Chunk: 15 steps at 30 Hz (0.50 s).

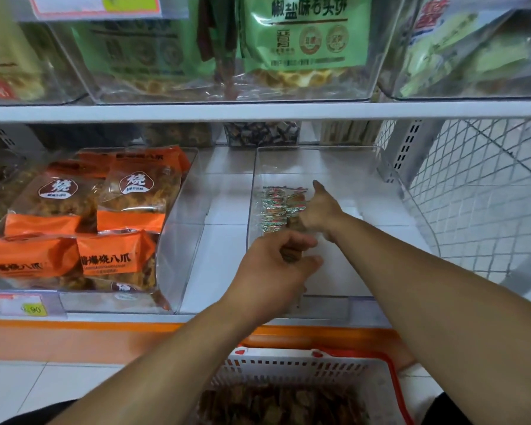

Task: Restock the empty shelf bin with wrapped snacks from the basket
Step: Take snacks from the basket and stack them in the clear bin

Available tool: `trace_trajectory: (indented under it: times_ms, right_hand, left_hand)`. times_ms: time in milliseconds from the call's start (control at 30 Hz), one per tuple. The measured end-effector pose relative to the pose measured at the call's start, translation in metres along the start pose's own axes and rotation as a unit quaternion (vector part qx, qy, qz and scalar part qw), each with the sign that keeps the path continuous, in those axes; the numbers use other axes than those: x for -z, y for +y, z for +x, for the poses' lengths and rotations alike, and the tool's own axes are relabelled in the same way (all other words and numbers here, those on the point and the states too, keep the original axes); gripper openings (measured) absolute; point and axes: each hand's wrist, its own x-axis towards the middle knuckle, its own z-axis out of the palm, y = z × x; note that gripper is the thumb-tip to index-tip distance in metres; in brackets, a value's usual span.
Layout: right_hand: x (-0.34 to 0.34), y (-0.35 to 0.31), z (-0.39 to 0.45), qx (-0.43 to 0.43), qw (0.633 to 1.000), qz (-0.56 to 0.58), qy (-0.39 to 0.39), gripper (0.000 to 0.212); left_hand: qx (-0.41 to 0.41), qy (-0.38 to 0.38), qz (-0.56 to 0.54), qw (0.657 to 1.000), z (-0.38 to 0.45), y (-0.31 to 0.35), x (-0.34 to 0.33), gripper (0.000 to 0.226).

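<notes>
I look down at a clear plastic bin (pixel 344 161) on a white shelf; every place below is given from this bin. Inside it, toward its back left, a small pile of wrapped snacks (pixel 275 210) lies stacked; the rest of its floor is bare. My right hand (pixel 321 210) is inside the bin, resting against the pile, forefinger straight and pointing toward the back; whether it grips a snack, I cannot tell. My left hand (pixel 284 265) hovers over the bin's front left corner, fingers curled round a few brown snacks. Below the bin's front, the white basket (pixel 292 366) holds many more. Left of the bin sit orange packets (pixel 83 216). To do this well, I would lay the handful flat beside the pile, not drop it, and steady the stack.
</notes>
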Motion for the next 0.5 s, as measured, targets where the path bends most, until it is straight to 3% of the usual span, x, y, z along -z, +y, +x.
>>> trace_trajectory:
  times_ms: [167, 300, 333, 433, 500]
  right_hand:
    - [-0.0018, -0.0042, 0.0000, -0.001, 1.000, -0.031, 0.002, 0.092]
    - [-0.0053, -0.0033, -0.0047, 0.005, 0.997, -0.068, -0.026, 0.053]
    - [-0.0059, -0.0044, -0.0051, -0.008, 0.996, -0.081, -0.027, 0.056]
    - [-0.0066, -0.0067, -0.0020, -0.038, 0.994, -0.097, -0.026, 0.098]
    - [-0.0069, -0.0075, -0.0010, -0.031, 0.996, -0.079, -0.014, 0.106]
  left_hand:
    - [0.001, 0.005, -0.005, 1.000, 0.0001, -0.0012, 0.0026, 0.016]
    - [0.000, 0.002, 0.010, 1.000, -0.0032, -0.0019, 0.0041, 0.017]
    - [0.002, 0.002, 0.012, 1.000, -0.0038, -0.0021, 0.0045, 0.017]
    - [0.007, 0.007, 0.012, 1.000, -0.0048, -0.0029, 0.0060, 0.017]
    - [0.009, 0.006, 0.011, 1.000, -0.0054, -0.0033, 0.0068, 0.018]
